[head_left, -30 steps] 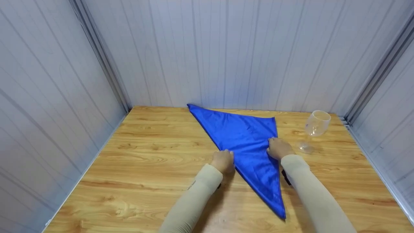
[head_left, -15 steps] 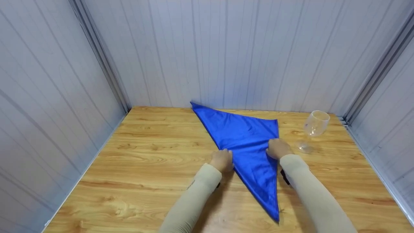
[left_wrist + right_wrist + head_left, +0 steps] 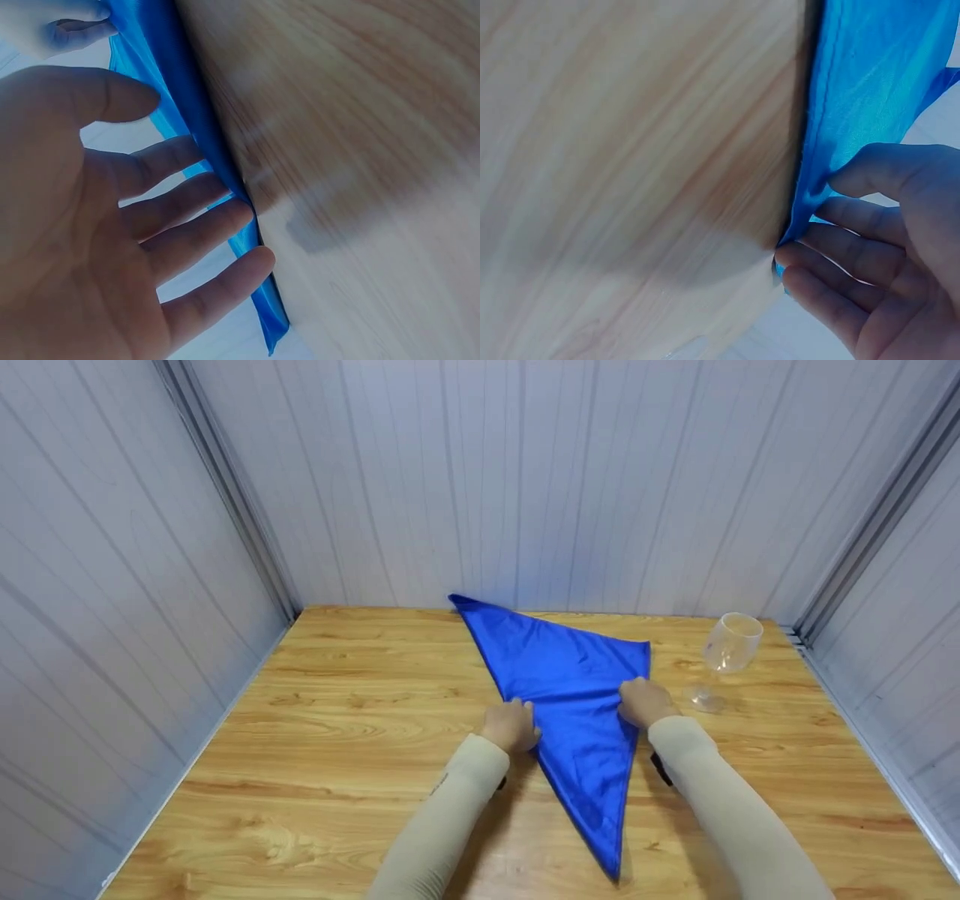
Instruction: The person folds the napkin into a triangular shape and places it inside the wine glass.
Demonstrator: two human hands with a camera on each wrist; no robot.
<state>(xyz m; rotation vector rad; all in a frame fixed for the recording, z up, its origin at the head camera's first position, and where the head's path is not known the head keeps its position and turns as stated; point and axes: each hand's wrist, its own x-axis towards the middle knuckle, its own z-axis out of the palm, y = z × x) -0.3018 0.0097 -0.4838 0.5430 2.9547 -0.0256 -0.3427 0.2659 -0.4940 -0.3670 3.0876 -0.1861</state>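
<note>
A shiny blue cloth (image 3: 577, 667), folded into a rough triangle, lies across the wooden table. Its far left corner touches the back wall and its other long point reaches toward the front. At the cloth's left folded edge is my left hand (image 3: 511, 726); in the left wrist view its fingers (image 3: 202, 232) lie fairly straight along the fold, with the thumb apart from them. My right hand (image 3: 646, 703) pinches the right edge, thumb on top of the fabric and fingertips (image 3: 791, 255) at the hem in the right wrist view. Creases run between the hands.
A clear wine glass (image 3: 731, 649) stands upright to the right of the right hand, near the back corner. White panel walls (image 3: 517, 487) enclose the wooden table (image 3: 337, 720) at the back and both sides.
The cloth has turned clockwise: its far left corner shifted right, its front point swung left. My left hand has moved slightly left and away from me; the right hand stays nearly in place.
</note>
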